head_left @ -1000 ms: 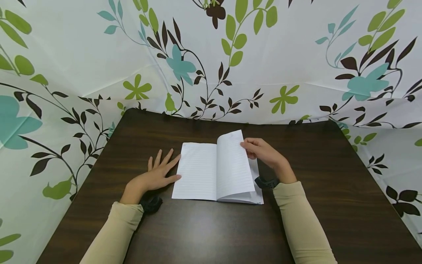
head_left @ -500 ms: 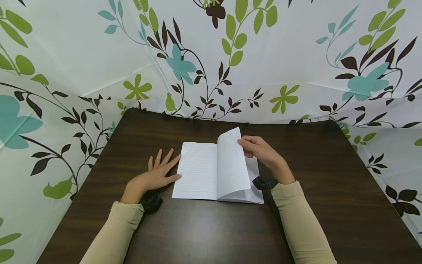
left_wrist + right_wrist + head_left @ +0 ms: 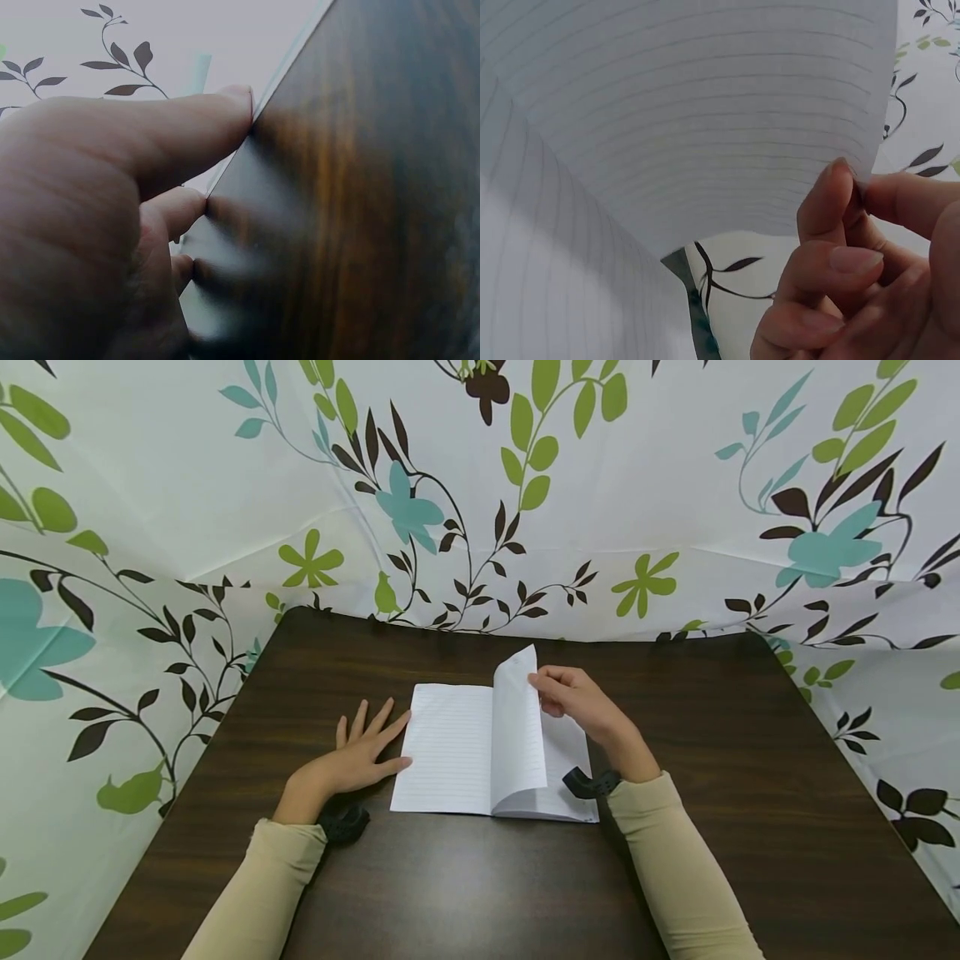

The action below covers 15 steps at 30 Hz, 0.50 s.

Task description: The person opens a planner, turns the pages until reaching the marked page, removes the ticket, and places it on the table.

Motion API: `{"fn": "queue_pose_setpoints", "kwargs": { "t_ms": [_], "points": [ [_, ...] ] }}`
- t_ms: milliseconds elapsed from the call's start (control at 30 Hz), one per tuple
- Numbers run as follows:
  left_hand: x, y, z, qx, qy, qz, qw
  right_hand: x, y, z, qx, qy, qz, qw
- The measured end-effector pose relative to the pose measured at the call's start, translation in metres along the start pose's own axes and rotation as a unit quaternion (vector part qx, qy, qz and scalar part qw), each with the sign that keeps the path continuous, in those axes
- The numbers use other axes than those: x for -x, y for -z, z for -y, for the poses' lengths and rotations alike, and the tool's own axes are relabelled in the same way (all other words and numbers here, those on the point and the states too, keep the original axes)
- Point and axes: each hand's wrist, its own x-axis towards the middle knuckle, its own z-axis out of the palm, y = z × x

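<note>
Notebook [image 3: 447, 752] open on table [image 3: 450, 893]; right hand [image 3: 576, 697] pinches lifted page [image 3: 516, 735], grip closed at outer edge; left hand [image 3: 352, 764], fingers spread, touches notebook's left edge, likely bracing against the lift.

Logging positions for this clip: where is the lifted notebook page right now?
In the head view, the lifted page curves up over the right half of the open notebook, its outer edge pinched by the right hand.

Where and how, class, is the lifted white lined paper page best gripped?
Probably its free right edge near the far corner, from the right: the white lined paper page curves up there, its left side meeting the fold of the open white notebook. The right hand pinches that edge.
</note>
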Motion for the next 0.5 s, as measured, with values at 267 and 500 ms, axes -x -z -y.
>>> {"fn": "queue_pose_setpoints", "kwargs": {
  "t_ms": [267,500],
  "points": [
    [0.000,0.000,0.001,-0.002,0.004,0.001,1.0000,-0.003,-0.013,0.006,-0.010,0.002,-0.015,0.9998],
    [0.000,0.000,0.001,0.001,-0.002,0.001,1.0000,-0.006,-0.022,0.008,-0.032,0.012,-0.018,0.9992]
  ]
}}
